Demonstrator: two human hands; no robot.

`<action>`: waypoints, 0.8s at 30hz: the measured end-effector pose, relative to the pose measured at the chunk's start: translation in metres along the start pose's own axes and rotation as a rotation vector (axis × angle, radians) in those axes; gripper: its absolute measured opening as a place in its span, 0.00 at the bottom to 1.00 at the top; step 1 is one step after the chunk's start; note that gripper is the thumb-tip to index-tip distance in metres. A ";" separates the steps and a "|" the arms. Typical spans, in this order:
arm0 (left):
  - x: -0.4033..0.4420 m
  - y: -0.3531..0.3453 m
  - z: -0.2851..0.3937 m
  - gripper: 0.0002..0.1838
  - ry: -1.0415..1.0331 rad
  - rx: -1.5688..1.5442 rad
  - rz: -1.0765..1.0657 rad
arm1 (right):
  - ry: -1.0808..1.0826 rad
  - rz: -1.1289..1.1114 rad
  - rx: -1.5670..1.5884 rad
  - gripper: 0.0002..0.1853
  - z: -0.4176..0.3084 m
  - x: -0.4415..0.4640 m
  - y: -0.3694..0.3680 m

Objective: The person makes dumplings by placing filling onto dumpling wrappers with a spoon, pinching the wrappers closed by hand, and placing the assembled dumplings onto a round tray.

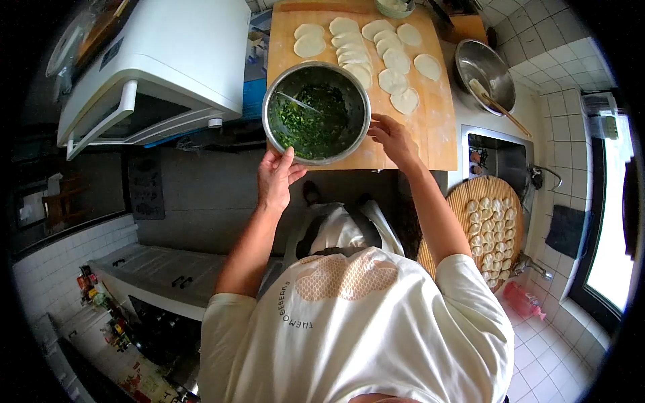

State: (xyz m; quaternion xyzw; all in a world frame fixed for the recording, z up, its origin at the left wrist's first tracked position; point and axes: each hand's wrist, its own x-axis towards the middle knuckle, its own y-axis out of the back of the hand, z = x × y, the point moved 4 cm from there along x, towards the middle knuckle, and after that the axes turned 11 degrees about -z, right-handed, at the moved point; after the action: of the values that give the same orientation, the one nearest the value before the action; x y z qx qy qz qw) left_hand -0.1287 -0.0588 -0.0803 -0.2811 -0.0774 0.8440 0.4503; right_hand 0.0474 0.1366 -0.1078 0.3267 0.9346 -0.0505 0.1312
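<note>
A steel bowl of chopped green filling is held between my two hands over the front left of the wooden board. A light-coloured utensil leans in the filling. My left hand grips the bowl's near left rim, thumb on top. At the right side of the bowl, my right hand has its fingers curled against the wall. Round dough wrappers lie beyond and to the right of the bowl, some overlapping in rows.
Right of the board, a steel bowl holds a wooden-handled spatula. Below it are a sink and a round woven tray of dumplings. A white appliance stands left. A rolling pin lies at the board's far edge.
</note>
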 end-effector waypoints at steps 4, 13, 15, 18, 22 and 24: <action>-0.007 0.000 0.004 0.14 -0.010 0.050 0.041 | 0.110 0.065 -0.305 0.13 -0.035 -0.023 0.010; -0.042 0.012 0.031 0.11 -0.124 0.110 0.163 | -0.150 0.140 -0.836 0.14 -0.037 -0.066 0.091; -0.058 0.005 0.029 0.10 -0.084 0.131 0.078 | -0.154 0.170 -0.915 0.13 -0.011 -0.063 0.092; -0.080 -0.028 0.025 0.06 0.057 0.199 -0.132 | -0.076 0.202 -0.926 0.11 0.011 -0.055 0.088; -0.076 -0.062 0.025 0.05 0.081 0.193 -0.383 | 0.148 0.160 -0.673 0.07 -0.003 -0.048 0.073; -0.064 -0.071 0.030 0.06 0.055 0.174 -0.421 | 0.131 0.095 -0.578 0.06 -0.027 -0.052 0.062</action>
State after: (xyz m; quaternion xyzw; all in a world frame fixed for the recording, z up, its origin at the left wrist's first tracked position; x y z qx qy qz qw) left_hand -0.0657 -0.0653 -0.0021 -0.2418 -0.0489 0.7267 0.6411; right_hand 0.1193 0.1591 -0.0675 0.3215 0.9005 0.2452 0.1603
